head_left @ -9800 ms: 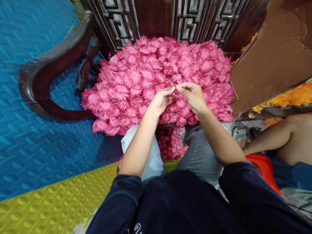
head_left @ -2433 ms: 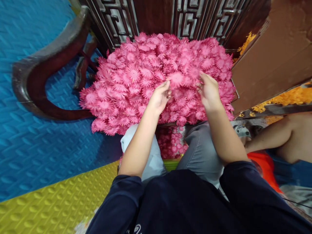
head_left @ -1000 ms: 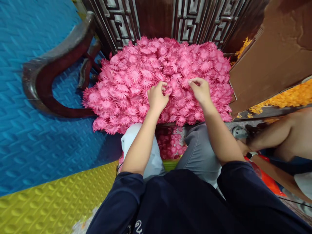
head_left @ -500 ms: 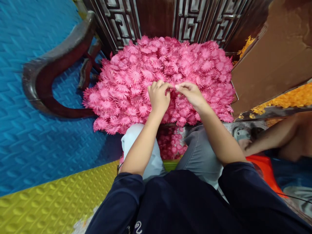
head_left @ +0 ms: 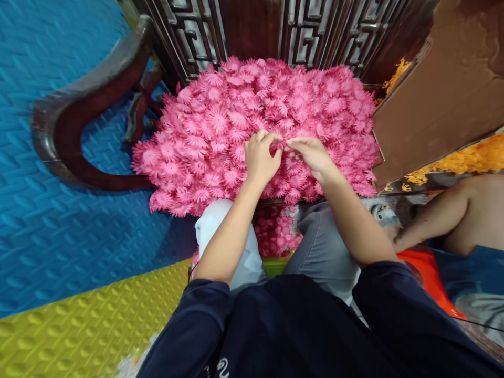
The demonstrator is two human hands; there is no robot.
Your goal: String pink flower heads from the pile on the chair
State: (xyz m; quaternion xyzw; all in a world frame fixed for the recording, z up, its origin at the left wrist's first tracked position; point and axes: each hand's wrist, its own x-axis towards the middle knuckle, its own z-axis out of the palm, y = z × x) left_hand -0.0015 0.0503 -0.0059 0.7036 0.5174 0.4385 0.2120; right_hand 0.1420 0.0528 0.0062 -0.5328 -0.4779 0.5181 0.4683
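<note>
A wide heap of pink artificial flowers (head_left: 218, 121) lies in front of my knees. Over its middle, my left hand (head_left: 263, 157) curls thumb and forefinger into a pinch. Facing it from the right, my right hand (head_left: 311, 155) also pinches, its fingertips almost meeting those of the left. A small bit of pink flower shows between the two sets of fingertips; its outline blends into the heap behind. Loose pink flowers (head_left: 277, 231) are also visible below, between my legs.
A dark curved wooden armrest (head_left: 59, 142) stands left, over blue textured matting (head_left: 31, 236). Carved wooden panels (head_left: 252, 31) rise behind the heap. Brown cardboard (head_left: 437, 105) leans at right, with orange flowers (head_left: 464, 157) beyond. Another person's bare leg (head_left: 441, 215) is close on the right.
My left hand has shifted slightly right, towards my right hand, which has barely moved. The other person's limb at the right has shifted a little.
</note>
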